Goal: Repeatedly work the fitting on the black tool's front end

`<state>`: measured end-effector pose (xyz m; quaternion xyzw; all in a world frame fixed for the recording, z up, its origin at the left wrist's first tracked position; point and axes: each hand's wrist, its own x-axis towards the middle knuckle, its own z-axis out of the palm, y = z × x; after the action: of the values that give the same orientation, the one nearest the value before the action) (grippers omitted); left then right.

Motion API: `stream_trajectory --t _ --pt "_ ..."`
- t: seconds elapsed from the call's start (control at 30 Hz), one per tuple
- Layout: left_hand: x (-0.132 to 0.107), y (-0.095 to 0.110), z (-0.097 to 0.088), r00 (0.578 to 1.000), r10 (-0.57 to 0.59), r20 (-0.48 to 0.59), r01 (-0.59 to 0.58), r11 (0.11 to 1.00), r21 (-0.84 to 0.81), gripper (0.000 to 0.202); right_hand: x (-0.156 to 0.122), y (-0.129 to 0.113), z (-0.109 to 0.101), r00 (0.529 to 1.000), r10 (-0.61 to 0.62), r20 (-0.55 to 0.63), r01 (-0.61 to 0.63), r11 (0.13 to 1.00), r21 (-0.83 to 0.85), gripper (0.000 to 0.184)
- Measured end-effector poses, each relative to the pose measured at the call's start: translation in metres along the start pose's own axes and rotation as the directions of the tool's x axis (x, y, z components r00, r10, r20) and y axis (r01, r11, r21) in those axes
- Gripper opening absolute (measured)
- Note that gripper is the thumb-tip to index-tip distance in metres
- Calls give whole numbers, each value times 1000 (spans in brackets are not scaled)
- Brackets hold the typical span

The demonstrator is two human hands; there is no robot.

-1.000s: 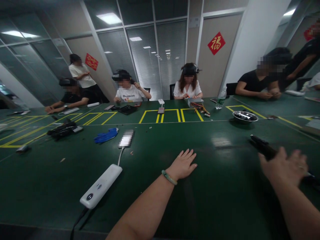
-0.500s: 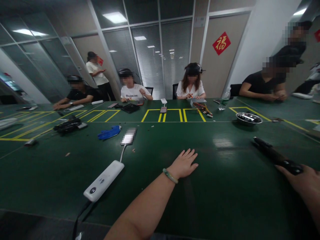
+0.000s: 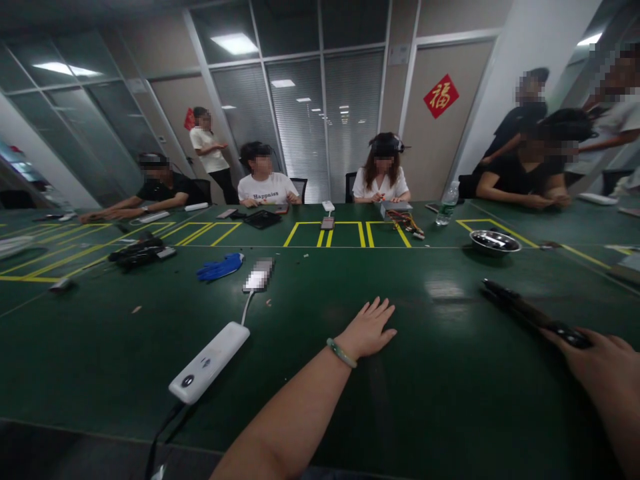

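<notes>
My left hand (image 3: pixel 371 328) lies flat on the green table (image 3: pixel 440 393), palm down with its fingers a little spread and nothing in them. A green bangle (image 3: pixel 341 353) circles that wrist. At the right, my right hand (image 3: pixel 603 363) is closed round the near end of a long black stick-shaped tool (image 3: pixel 533 313). The tool's narrow far end points forward and left over the table. What kind of tool it is, I cannot make out. Part of its near end is hidden in the hand.
Left of my arm lies a white power bank (image 3: pixel 210 362), cabled to a phone (image 3: pixel 259 275). A blue glove (image 3: pixel 220 267), a black bundle (image 3: pixel 141 251), a steel bowl (image 3: pixel 495 243) and a water bottle (image 3: pixel 447 203) stand or lie farther off. Several people sit across the table.
My right hand and the black tool have shifted left across the table. My left hand has stayed in place. People in the background have moved.
</notes>
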<state>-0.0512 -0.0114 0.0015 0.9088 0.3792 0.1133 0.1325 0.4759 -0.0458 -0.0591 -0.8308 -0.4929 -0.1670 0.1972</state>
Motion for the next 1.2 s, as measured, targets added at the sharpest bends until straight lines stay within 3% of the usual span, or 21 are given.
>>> stream_trajectory --t 0.07,0.17,0.37,0.5,0.6,0.73,0.87,0.93,1.03,1.2 --pt "1 2 -1 999 19 -41 -19 1000 4 64 -8 -23 -8 999 -6 50 5 1000 31 71" --pt "3 8 -6 991 65 -120 -62 998 30 66 -27 -78 -25 973 -215 89 203 970 134 63" --pt "1 24 -19 956 170 -240 -154 984 87 59 -79 -227 -57 800 -595 83 540 773 332 42" --pt "0 25 -19 940 133 -315 -102 988 113 50 -107 -314 -61 694 -708 130 596 666 449 31" --pt "1 21 -15 932 41 -359 -3 994 108 45 -117 -351 -58 652 -742 156 591 626 509 39" --pt "0 18 -13 928 -21 -371 58 995 87 45 -117 -355 -58 615 -767 183 588 601 542 48" --pt "-1 20 -15 939 9 -345 27 995 98 47 -106 -321 -75 574 -801 172 636 568 523 58" --pt "-1 20 -16 944 17 -329 22 993 114 50 -99 -297 -85 608 -773 182 618 605 503 56" --pt "0 17 -15 959 26 -282 17 989 147 54 -95 -260 -94 687 -671 278 535 726 432 39" --pt "2 14 -12 965 9 -261 30 989 144 47 -120 -225 -88 752 -546 369 445 834 326 27"
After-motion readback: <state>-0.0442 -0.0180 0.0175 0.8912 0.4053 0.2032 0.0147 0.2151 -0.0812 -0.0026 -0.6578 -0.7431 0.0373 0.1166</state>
